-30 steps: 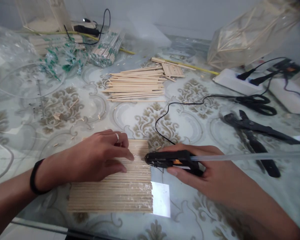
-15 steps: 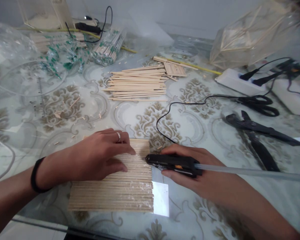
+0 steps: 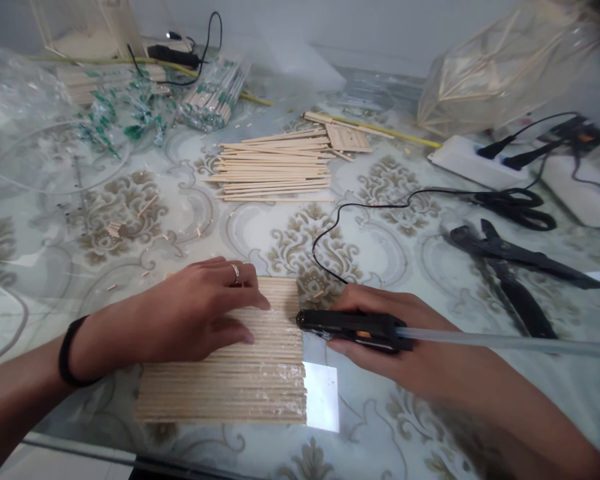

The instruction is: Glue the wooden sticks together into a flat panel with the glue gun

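A panel of thin wooden sticks laid side by side (image 3: 225, 393) lies on the glass tabletop, with shiny clear streaks across it. My left hand (image 3: 200, 310), wearing a ring and a black wristband, rests on the panel's upper part. Its thumb and index finger are apart, and the other fingers are partly hidden. Wrapped in my right hand (image 3: 380, 307) is a black hot glue gun (image 3: 355, 328), a long translucent glue stick (image 3: 480, 339) coming out of its back end. The gun's nozzle points left at the panel's right edge; whether they touch, I cannot tell.
Loose wooden sticks (image 3: 275, 167) lie beyond the panel. At the right are black pliers (image 3: 515, 257), black-handled scissors (image 3: 517, 207) and a white power strip (image 3: 475, 163). The gun's black cord (image 3: 370, 205) crosses the table. Packaged sticks (image 3: 215, 93) sit at the back.
My right hand and the glue gun have shifted slightly right, drawing the nozzle back to the panel's right edge. My left hand stays in place on the panel.
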Demonstrator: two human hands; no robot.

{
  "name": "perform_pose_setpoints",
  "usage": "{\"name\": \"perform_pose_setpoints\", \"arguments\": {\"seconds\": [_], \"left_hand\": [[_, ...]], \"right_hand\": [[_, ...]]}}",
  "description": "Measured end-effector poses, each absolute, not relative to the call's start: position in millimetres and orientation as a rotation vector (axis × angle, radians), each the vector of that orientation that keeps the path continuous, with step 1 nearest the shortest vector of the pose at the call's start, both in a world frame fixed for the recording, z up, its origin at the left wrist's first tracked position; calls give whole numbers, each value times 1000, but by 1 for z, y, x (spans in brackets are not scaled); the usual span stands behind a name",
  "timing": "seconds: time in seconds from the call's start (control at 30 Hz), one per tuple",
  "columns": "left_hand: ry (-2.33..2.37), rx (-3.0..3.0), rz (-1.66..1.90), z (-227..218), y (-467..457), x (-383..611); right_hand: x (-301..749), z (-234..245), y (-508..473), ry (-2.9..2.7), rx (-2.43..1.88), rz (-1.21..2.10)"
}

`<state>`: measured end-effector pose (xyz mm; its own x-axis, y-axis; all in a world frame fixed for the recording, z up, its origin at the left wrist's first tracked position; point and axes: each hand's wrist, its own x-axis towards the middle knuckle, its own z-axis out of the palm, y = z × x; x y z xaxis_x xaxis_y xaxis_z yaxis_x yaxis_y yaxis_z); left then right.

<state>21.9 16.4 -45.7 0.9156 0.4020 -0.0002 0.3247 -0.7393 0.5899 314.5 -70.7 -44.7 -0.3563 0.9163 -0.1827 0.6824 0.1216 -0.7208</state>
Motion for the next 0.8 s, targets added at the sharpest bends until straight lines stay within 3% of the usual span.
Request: {"name": "perform_pose_setpoints", "arguments": {"seconds": [0.8], "left_hand": [[504, 2467, 181, -46, 17, 21]], "right_hand": [[318, -42, -66, -2049, -1658, 1052]]}}
